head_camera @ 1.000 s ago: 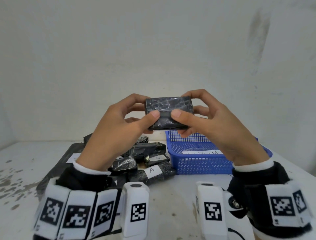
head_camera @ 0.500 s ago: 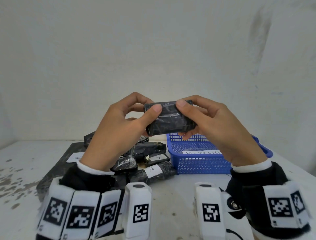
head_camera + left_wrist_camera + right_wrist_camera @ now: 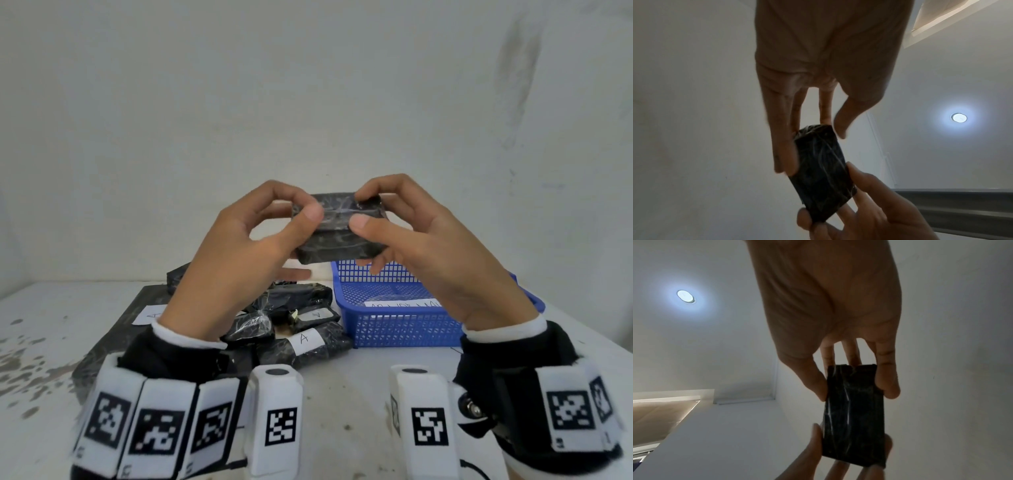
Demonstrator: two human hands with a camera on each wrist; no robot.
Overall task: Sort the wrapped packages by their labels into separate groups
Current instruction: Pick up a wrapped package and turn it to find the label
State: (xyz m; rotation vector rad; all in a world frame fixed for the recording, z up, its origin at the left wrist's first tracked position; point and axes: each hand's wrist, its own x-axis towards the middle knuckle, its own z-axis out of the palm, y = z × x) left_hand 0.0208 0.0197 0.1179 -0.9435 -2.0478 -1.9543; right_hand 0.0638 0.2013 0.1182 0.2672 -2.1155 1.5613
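Note:
Both hands hold one black wrapped package (image 3: 337, 236) up in the air above the table. My left hand (image 3: 301, 219) pinches its left end between thumb and fingers, and my right hand (image 3: 359, 216) pinches its right end. No label shows on the faces turned to me. The same package (image 3: 824, 172) appears in the left wrist view and the package (image 3: 855, 415) in the right wrist view, held at both ends. Below, a pile of black wrapped packages (image 3: 294, 322) lies on the table, one with a white label marked A (image 3: 305, 339).
A blue mesh basket (image 3: 404, 329) with a paper slip inside stands right of the pile. A flat black package with a white label (image 3: 150, 315) lies under the pile at the left. The white table (image 3: 342, 383) is stained at its left side.
The package has been turned over in both hands, its top edge rolling away, and lifted slightly. Thumbs have shifted up onto the near upper edge.

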